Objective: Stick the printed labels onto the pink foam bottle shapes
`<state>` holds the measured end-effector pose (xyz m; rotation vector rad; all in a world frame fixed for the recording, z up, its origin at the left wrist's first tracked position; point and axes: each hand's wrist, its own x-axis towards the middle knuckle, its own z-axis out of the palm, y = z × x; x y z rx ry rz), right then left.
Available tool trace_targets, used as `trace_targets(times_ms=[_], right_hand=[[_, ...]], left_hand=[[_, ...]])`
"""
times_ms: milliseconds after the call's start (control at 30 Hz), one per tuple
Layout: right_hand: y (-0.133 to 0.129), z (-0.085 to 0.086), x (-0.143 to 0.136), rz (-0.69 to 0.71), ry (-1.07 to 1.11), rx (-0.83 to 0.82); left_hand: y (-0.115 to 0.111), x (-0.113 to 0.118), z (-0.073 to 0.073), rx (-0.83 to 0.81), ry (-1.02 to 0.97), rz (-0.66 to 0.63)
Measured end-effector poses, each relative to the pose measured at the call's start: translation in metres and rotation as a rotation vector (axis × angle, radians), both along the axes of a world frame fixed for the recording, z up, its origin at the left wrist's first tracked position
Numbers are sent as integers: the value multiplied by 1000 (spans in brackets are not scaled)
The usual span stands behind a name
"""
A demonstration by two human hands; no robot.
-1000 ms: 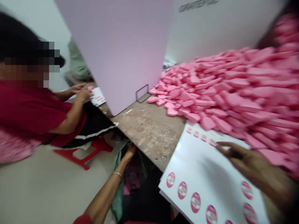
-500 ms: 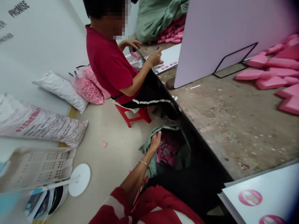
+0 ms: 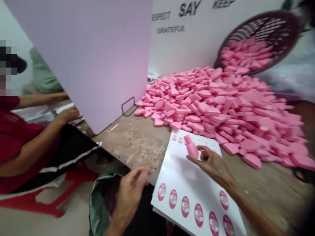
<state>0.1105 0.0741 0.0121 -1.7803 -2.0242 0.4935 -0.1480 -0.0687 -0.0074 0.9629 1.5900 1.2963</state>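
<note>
Brown table (image 3: 137, 144): heaped pink pieces (image 3: 209, 105), sticker sheets (image 3: 177, 167), panel (image 3: 98, 59).

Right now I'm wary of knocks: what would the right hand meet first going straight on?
Likely the pink pile, met by the pink piece the right hand holds; height above the sticker sheet is unclear.

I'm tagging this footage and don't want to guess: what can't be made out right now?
All in the head view:
Left hand: motion blur hides whether its fingers hold anything.
Green bag: left hand and shadow hide most contents.
Co-worker's far arm: lilac board hides its hand.
Stickers: print too small and blurred to read.
Sheet: near end cut off by the picture's bottom edge.
</note>
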Motion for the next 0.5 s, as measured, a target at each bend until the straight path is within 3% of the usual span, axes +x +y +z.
trace_targets(times_ms=[100, 200, 333, 500], right_hand=[[-43, -10, -15, -37, 109, -76], [-69, -11, -24, 35, 265, -158], [-53, -9, 10, 117, 447, -246], [-10, -22, 72, -78, 309, -96]], left_hand=[[53, 70, 10, 49, -191, -283], [80, 112, -1, 58, -204, -349], [91, 114, -4, -90, -372, -267], [111, 101, 8, -141, -494, -337]])
